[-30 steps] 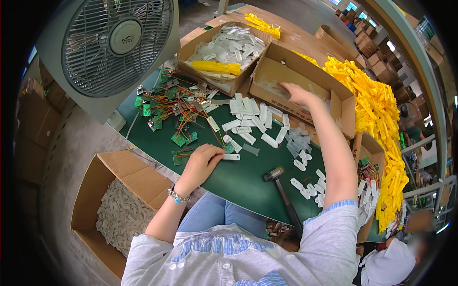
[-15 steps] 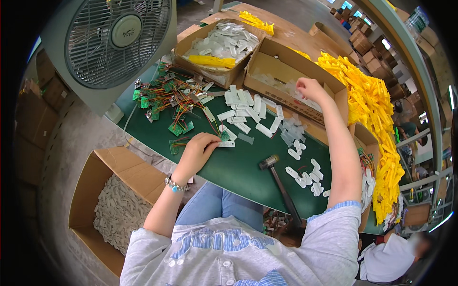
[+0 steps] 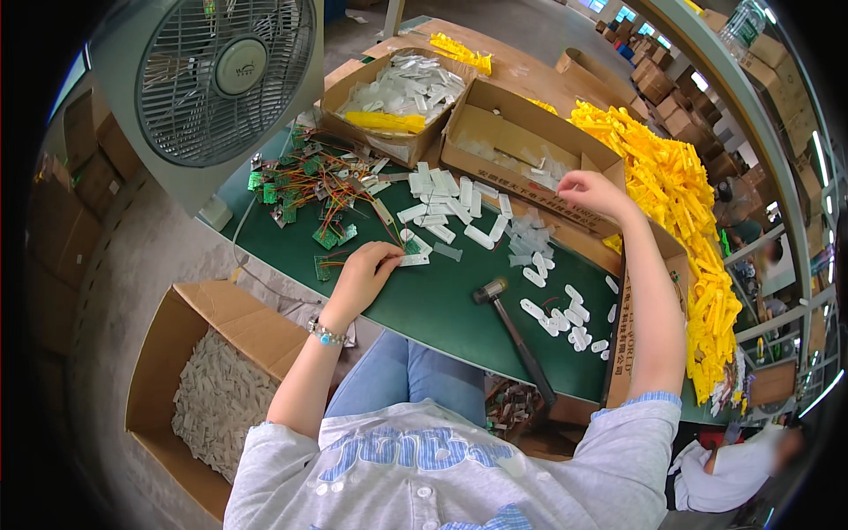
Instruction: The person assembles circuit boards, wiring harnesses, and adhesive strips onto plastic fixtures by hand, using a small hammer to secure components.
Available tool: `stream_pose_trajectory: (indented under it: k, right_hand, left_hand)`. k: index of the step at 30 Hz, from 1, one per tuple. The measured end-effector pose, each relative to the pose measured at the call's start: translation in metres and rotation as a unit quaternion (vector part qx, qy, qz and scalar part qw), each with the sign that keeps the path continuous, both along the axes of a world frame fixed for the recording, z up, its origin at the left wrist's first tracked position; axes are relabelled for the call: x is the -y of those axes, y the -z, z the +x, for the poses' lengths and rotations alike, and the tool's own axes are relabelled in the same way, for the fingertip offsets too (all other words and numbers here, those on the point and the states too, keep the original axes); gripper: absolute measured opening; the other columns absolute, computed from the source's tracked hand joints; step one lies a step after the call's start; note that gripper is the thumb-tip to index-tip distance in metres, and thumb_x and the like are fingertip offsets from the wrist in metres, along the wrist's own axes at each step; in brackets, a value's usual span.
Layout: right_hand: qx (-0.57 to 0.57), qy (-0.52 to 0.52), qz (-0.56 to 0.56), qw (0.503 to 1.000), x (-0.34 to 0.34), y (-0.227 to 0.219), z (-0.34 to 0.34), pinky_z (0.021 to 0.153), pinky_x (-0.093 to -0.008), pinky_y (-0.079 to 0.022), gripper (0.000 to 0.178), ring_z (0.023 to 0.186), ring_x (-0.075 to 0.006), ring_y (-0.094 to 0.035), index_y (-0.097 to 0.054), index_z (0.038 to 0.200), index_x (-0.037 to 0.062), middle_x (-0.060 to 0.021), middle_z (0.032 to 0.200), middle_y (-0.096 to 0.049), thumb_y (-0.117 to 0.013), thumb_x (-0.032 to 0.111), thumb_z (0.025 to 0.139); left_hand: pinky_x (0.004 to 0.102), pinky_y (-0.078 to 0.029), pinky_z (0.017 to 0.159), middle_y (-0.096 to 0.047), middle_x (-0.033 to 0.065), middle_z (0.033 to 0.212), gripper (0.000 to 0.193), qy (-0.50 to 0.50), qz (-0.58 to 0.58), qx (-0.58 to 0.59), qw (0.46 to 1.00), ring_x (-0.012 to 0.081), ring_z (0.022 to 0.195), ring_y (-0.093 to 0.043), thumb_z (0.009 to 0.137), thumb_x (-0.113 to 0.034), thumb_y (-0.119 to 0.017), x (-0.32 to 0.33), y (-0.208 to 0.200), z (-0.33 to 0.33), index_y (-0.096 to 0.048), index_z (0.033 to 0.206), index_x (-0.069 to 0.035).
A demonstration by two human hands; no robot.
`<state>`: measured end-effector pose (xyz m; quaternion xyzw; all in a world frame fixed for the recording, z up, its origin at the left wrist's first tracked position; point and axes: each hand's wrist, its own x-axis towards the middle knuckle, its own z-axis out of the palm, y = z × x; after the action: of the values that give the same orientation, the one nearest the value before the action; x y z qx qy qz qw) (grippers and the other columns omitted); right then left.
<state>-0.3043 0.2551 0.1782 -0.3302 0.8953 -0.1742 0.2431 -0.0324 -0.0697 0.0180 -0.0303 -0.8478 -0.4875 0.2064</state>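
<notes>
My left hand [image 3: 360, 272] rests at the front of the green tabletop. Its fingers are closed on a white plastic casing [image 3: 416, 261], with a small green circuit board [image 3: 414, 246] and thin wires at the fingertips. Farther right, my right hand [image 3: 594, 193] is raised by the near wall of an open cardboard box [image 3: 495, 166], fingers curled together. What they hold, if anything, is too small to make out. Small clear plastic pieces [image 3: 503, 155] lie in that box. White casings [image 3: 442, 190] are scattered between my hands, beside translucent pieces [image 3: 532, 237].
A hammer [image 3: 517, 340] lies across the table's front edge. Wired circuit boards [image 3: 331, 190] heap up at left, near a large fan [image 3: 234, 75]. Yellow strips [image 3: 676, 194] pile along the right. A floor carton [image 3: 190, 442] holds many whitish pieces. Another person [image 3: 733, 468] sits at lower right.
My right hand has come from over the inside of the cardboard box to its near wall, toward me. The left hand keeps its place at the white casing.
</notes>
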Motion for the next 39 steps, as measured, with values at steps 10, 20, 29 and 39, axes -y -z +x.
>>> stream_pose_trajectory:
  k: [10,20,29,39]
  right_hand:
    - [-0.205,0.11,0.189,0.954,-0.02,0.093,-0.107,0.098,-0.0419,-0.049,0.062,0.116,-0.0352,-0.059,-0.055,0.13,0.0085,-0.0204,0.132,-0.057,-0.077,0.027,0.075]
    - [-0.149,0.18,0.409,0.882,0.026,0.064,-0.079,0.112,-0.0481,-0.037,0.069,0.144,-0.0326,-0.033,-0.04,0.147,0.0155,-0.0128,0.156,-0.035,-0.063,0.013,0.081]
    - [-0.186,0.136,0.436,0.87,0.006,0.036,-0.09,0.111,-0.0461,-0.037,0.086,0.139,-0.0348,-0.038,-0.044,0.144,0.0188,-0.0107,0.148,-0.047,-0.083,0.026,0.069]
    - [-0.153,0.078,0.519,0.838,0.013,0.047,-0.105,0.114,-0.0463,-0.031,0.092,0.145,-0.0324,-0.03,-0.046,0.144,0.0126,-0.0129,0.153,-0.041,-0.087,0.04,0.066]
  left_hand:
    - [0.0325,-0.05,0.074,-0.064,0.0125,0.089,0.011,-0.002,0.002,-0.005,1.0,0.0247,0.081,-0.063,0.088,-0.001,-0.065,-0.003,0.002,0.001,-0.067,0.098,0.001]
    - [0.0379,-0.049,0.074,-0.064,0.0121,0.085,0.01,-0.001,-0.011,0.004,1.0,0.0296,0.082,-0.061,0.087,-0.004,-0.065,-0.004,-0.005,0.001,-0.067,0.096,-0.001]
    - [0.0342,-0.048,0.073,-0.064,0.0126,0.088,0.011,0.005,-0.019,0.018,1.0,0.027,0.082,-0.061,0.087,-0.001,-0.064,-0.003,-0.005,0.0,-0.067,0.098,0.0]
    - [0.0375,-0.049,0.074,-0.064,0.0131,0.086,0.01,0.004,-0.011,0.02,1.0,0.0302,0.083,-0.06,0.088,-0.004,-0.064,-0.005,-0.006,-0.001,-0.067,0.097,-0.001]
